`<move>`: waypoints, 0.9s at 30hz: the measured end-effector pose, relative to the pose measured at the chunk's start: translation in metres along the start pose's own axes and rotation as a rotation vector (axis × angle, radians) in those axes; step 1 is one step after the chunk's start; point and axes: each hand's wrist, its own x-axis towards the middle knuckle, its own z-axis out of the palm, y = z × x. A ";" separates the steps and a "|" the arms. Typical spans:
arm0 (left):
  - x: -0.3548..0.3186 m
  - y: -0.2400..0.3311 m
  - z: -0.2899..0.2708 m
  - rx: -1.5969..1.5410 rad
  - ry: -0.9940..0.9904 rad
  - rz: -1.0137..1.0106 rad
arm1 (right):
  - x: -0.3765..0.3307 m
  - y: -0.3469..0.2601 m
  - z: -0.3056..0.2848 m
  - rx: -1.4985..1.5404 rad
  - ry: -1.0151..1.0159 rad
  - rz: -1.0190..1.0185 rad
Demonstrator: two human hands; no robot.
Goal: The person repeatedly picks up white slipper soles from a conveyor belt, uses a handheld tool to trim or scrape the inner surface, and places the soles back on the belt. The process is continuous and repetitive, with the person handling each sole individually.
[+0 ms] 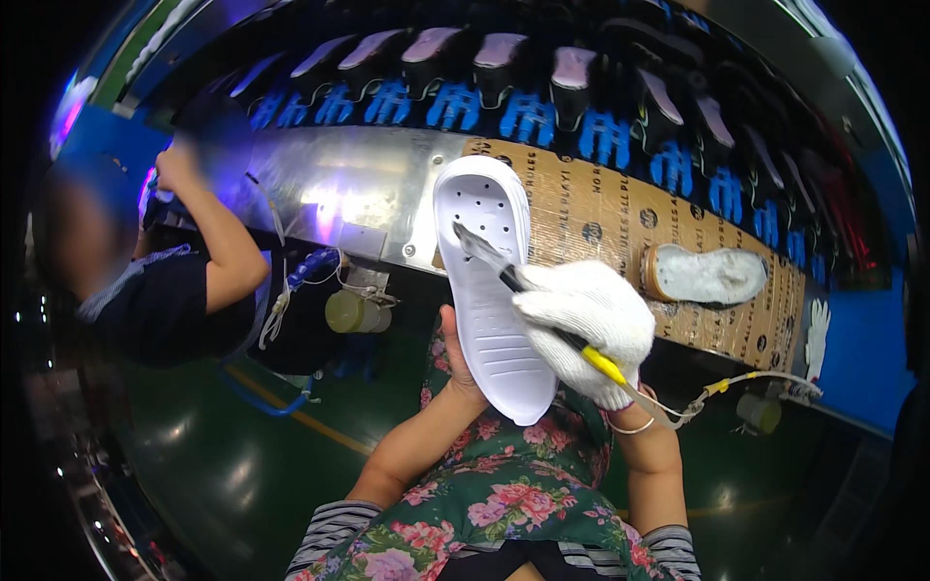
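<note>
My bare left hand (455,358) grips a white sole (489,281) from behind, holding it upright in the middle of the scene, tread side toward me. My gloved right hand (589,324) is closed around a brush (528,290), its bristle tip touching the sole's upper half. Beyond, a foil-and-cardboard ledge (591,218) carries another sole (705,274) on the right. Far off, a rack of shoe lasts (504,87) runs across. A co-worker (184,281) sits at left.

White sole (489,290), white-gloved right hand (586,324)
</note>
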 end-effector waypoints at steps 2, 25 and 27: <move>-0.002 -0.006 0.006 0.273 0.080 0.021 | 0.004 0.010 0.005 -0.097 0.042 -0.082; 0.033 0.010 -0.012 0.276 -0.046 0.168 | -0.037 0.022 0.035 0.103 0.171 -0.004; 0.044 0.008 -0.010 0.174 -0.128 0.074 | -0.041 0.017 0.049 -0.071 0.165 -0.097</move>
